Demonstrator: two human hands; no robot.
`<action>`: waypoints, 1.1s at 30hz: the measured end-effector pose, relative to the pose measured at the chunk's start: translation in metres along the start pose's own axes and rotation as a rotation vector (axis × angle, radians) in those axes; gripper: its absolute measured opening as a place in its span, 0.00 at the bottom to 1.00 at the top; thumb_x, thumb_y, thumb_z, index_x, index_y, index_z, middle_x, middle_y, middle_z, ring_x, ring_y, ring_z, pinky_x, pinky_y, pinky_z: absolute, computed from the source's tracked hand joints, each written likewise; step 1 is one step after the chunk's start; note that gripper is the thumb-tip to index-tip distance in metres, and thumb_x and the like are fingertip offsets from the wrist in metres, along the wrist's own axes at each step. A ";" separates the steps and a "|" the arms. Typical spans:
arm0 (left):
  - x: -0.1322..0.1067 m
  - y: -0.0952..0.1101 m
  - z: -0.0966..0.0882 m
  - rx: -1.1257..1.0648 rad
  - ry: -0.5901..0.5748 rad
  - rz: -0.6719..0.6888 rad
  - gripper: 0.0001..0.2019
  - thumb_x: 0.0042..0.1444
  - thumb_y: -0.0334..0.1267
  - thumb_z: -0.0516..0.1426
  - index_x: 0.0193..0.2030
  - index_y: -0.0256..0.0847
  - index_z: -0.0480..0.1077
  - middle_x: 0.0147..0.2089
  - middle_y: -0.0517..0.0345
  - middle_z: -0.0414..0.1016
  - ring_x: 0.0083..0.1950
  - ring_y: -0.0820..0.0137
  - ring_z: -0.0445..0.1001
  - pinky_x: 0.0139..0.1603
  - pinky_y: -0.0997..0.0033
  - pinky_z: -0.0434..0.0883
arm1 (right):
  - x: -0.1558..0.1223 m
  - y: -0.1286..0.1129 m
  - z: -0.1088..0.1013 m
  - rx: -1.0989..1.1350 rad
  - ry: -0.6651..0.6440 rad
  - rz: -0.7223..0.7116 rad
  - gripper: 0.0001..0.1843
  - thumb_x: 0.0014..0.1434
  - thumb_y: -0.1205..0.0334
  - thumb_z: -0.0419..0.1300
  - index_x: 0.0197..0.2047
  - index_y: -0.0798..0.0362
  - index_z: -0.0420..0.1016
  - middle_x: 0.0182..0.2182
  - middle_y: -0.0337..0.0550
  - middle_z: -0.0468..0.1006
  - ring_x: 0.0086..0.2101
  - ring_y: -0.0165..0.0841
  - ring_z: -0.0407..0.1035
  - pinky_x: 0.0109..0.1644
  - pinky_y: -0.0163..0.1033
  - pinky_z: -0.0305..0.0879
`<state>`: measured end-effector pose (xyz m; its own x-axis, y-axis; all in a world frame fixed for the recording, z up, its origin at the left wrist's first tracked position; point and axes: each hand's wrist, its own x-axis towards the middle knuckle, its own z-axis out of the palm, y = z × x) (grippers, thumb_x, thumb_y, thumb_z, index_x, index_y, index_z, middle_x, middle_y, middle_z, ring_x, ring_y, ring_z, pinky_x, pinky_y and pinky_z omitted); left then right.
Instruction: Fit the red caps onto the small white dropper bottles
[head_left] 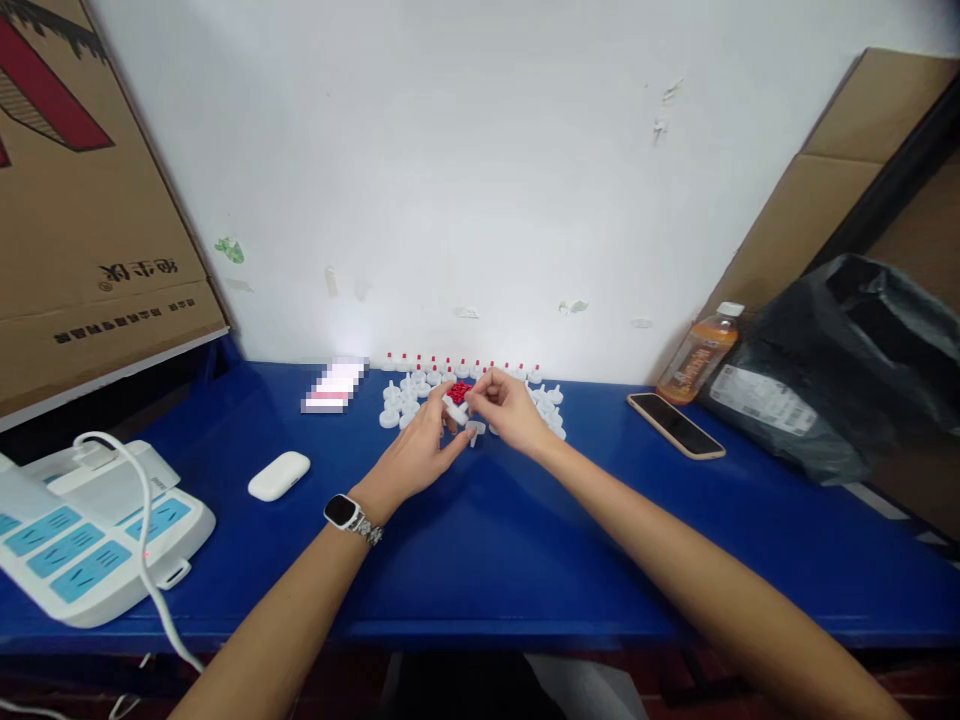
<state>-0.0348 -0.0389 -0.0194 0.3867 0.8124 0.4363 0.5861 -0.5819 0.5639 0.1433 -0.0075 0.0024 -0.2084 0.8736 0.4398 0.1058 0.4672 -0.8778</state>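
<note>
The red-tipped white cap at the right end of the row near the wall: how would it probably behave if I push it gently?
The red-tipped white cap looks small and plastic, so it is probably light and may slide easily on the smooth-looking blue table. Its base appears wider than its tip, so a low push would likely not topple it.

Cardboard box, left end of tabletop: ® sign by upside-down Chinese characters, smaller row below. Bottle, near back-right corner: lettering too small to read. Dark bag, right end: white label, print illegible.
</note>
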 end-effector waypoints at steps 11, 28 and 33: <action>0.001 -0.011 0.006 0.069 -0.083 -0.005 0.10 0.63 0.44 0.54 0.47 0.43 0.69 0.40 0.56 0.70 0.38 0.67 0.70 0.40 0.66 0.69 | 0.094 0.043 -0.026 -1.031 0.003 -0.038 0.06 0.60 0.65 0.55 0.36 0.52 0.73 0.32 0.43 0.81 0.37 0.37 0.72 0.53 0.47 0.54; 0.001 -0.016 -0.002 0.044 -0.067 -0.009 0.08 0.63 0.39 0.51 0.45 0.44 0.70 0.40 0.56 0.71 0.36 0.68 0.70 0.38 0.66 0.68 | 0.048 0.019 -0.019 -1.019 -0.115 -0.136 0.10 0.63 0.57 0.56 0.38 0.52 0.77 0.30 0.43 0.79 0.40 0.39 0.68 0.49 0.45 0.49; 0.002 -0.017 -0.004 0.051 -0.045 -0.026 0.10 0.62 0.36 0.50 0.45 0.43 0.70 0.40 0.56 0.71 0.37 0.68 0.71 0.39 0.65 0.69 | -0.010 0.000 -0.021 -0.963 -0.284 -0.174 0.12 0.60 0.50 0.62 0.38 0.50 0.77 0.29 0.42 0.79 0.39 0.41 0.67 0.49 0.47 0.49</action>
<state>-0.0471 -0.0275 -0.0250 0.4022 0.8287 0.3892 0.6316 -0.5589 0.5374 0.1661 -0.0130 0.0020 -0.5052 0.7769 0.3757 0.7633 0.6054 -0.2255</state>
